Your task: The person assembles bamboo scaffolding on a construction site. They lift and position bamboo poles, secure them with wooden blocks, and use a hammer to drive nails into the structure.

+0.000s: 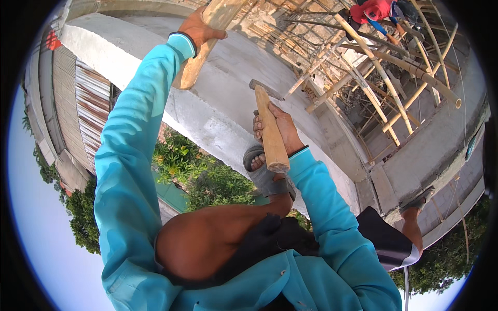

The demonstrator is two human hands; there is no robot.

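My left hand [196, 30] is closed around a thick wooden board [196, 67], which slants over the top of a concrete wall and runs out past the upper edge of the view. The thumb lies across the board, while most of the fingers are hidden. In my right hand [287, 127] is a hammer [272, 132] with a stout wooden handle. Its narrow dark head points away from me, just above the grey concrete [228, 111]. My fingers wrap the handle about midway, and its butt end points back toward me. The two tools are apart.
My sandalled foot [259, 163] rests on the wall's edge, with bushes [207, 176] far below. Bamboo poles [378, 72] crisscross at the right, where a co-worker in a red top [376, 10] bends over. A corrugated roof [92, 109] lies at left. My other foot [416, 201] stands on the right-hand ledge.
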